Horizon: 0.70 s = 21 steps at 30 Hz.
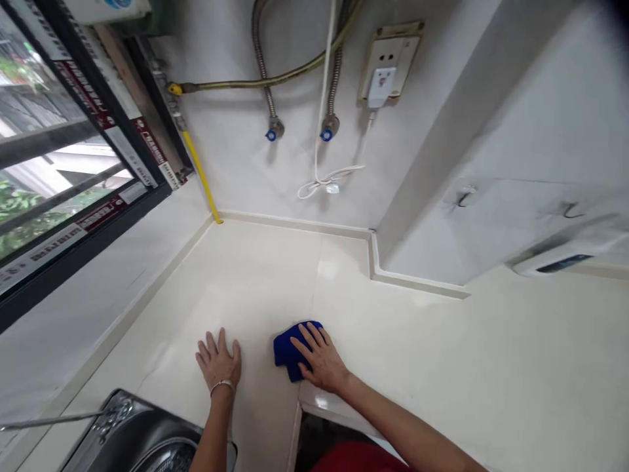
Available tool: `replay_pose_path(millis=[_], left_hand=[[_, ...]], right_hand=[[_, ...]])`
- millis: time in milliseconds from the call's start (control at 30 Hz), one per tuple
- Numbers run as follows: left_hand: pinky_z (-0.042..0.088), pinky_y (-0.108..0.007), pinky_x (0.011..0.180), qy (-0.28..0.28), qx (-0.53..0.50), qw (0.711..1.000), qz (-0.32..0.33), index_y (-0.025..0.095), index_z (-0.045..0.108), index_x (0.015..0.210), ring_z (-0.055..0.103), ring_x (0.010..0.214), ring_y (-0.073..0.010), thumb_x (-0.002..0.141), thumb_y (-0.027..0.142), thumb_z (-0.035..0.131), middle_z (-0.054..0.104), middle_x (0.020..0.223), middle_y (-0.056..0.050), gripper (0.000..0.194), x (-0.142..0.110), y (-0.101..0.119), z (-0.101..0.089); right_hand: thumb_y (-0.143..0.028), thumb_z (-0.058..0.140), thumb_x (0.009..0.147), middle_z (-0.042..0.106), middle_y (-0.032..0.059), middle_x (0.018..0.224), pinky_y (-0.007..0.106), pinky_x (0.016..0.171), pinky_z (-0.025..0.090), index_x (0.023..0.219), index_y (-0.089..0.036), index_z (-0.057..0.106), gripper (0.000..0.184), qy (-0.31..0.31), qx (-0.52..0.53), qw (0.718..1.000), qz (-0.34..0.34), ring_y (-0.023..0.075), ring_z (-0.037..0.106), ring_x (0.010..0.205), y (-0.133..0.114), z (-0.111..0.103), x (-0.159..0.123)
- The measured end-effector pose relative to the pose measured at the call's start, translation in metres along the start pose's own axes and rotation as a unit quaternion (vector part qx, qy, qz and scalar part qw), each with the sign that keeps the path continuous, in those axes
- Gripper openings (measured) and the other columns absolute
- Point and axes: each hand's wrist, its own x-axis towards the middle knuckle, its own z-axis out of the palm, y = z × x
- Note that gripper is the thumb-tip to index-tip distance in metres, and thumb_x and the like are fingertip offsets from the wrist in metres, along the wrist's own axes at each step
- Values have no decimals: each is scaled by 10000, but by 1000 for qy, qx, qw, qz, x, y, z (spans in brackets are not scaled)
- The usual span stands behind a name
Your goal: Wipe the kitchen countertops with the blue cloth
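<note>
My left hand [219,360] lies flat on the cream countertop [255,282], fingers stretched out, holding nothing; a thin bracelet circles its wrist. To its right, my right hand [320,357] presses flat on a small blue cloth [286,351] that rests on the counter, fingers spread over the cloth's right part. The two hands are about a hand's width apart.
A steel sink [132,436] with a thin tap sits at the lower left. A window [54,164] fills the left. On the back wall hang flexible hoses [263,72], a yellow pipe [201,177], a socket with a plug [386,65] and a coiled white cable [327,180]. A white box column [442,183] juts out at right.
</note>
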Motion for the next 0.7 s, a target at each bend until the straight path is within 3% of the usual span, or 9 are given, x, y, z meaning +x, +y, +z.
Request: replay_pose_path(millis=[133,233,367,467,533,700], left_hand=[[185,-607,1222,-5,3,1000,3,185,420,1483,148,1530,-407,937,509,272,299,1620,-203,652,2,5,-6],[182,-598,1223,-13,3,1000,2,180,421,1482,157,1527,-408,926,539,255,298,1620,-200,682,4,6,-8],[181,-597,1220,-3,10,1000,6,180,420,1483,168,1521,-414,911,585,236,308,1612,-197,724,6,7,-7],[181,-593,1221,-4,4,1000,12,167,424,1480,172,1518,-418,910,588,215,309,1608,-204,739,5,10,-9],[183,-590,1222,-8,-2,1000,10,157,433,1474,170,1518,-420,911,582,212,309,1607,-210,739,3,11,-10],[171,-592,1228,-6,-5,1000,6,171,423,1481,158,1522,-422,915,575,218,294,1618,-204,724,3,8,-7]], right_hand=[[-448,436,963,307,75,1618,555,1124,298,1520,-328,367,574,11,7,996,85,346,284,1447,25,-24,-22],[-397,349,990,416,87,1557,498,1082,368,1511,-258,390,541,18,38,989,141,300,387,1368,40,-35,-31],[-387,495,908,521,147,1439,499,1054,400,1460,-181,450,590,27,58,977,201,318,456,1278,59,-37,-31],[-373,599,839,628,137,1225,476,1002,442,1321,-177,570,521,25,109,966,234,298,542,1140,65,-35,-28],[-322,594,843,644,106,1137,422,965,473,1245,-186,603,425,31,151,961,229,253,577,1069,63,-34,-28],[-300,489,942,601,53,1045,315,818,532,1202,-240,595,287,79,242,959,124,169,594,915,53,-43,-31]])
